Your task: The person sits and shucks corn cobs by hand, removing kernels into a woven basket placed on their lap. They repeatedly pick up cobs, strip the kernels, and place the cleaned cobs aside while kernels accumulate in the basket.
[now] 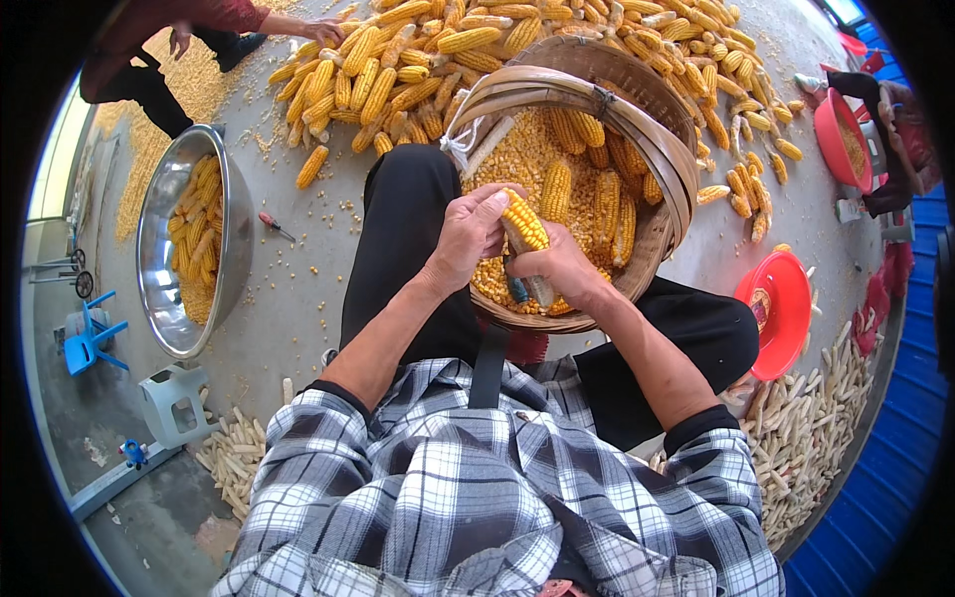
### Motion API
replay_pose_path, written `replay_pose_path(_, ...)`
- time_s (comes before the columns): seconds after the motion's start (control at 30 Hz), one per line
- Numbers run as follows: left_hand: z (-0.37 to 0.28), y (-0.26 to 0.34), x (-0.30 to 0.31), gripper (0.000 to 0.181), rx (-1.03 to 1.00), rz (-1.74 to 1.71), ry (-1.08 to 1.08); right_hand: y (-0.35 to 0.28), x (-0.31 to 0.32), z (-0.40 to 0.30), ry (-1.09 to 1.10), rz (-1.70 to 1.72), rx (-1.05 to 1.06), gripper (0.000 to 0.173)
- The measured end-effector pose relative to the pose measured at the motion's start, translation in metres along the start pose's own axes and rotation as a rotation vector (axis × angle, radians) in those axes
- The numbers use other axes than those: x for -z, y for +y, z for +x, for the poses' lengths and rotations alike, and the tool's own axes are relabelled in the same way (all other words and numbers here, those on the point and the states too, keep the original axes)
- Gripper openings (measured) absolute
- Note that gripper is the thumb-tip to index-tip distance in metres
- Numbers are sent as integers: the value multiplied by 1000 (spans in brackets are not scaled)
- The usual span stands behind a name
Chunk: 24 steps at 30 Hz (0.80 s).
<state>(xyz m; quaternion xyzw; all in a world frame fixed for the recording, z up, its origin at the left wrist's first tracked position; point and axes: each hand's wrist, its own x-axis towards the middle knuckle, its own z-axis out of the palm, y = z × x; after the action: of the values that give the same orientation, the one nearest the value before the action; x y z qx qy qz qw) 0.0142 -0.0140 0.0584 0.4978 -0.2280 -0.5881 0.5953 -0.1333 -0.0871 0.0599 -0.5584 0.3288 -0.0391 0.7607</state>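
Note:
Both my hands grip one partly shelled corn ear point(527, 224) over a woven bamboo basket point(656, 242). My left hand point(471, 233) pinches it near the upper end, thumb on the kernels. Lower down, my right hand point(561, 263) wraps around the cob, where bare pale cob shows. Beneath my right hand is a dark teal object point(515, 285), mostly hidden; I cannot tell whether it is held. Loose corn kernels point(515, 157) and several ears, such as a partly shelled ear point(555, 192), fill the basket between my legs. Its arched handle point(649, 142) carries a white cord point(456, 145).
Ahead lies a large heap of corn ears point(448, 45), with another person's hand point(324, 30) at its left. A metal basin point(235, 283), a screwdriver point(277, 226) and a grey stool point(175, 407) are leftward. Rightward are a red basin point(791, 321) and stripped cobs point(806, 433).

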Motion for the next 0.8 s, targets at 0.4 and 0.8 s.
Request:
replay_pose_path(0.4, 4, -14, 3, 35, 55, 12, 85, 10, -7, 7, 354, -790, 223, 39)
replay_pose_path(0.8, 9, -19, 2, 37, -193, 274, 103, 16, -7, 10, 333, -553, 232, 34)
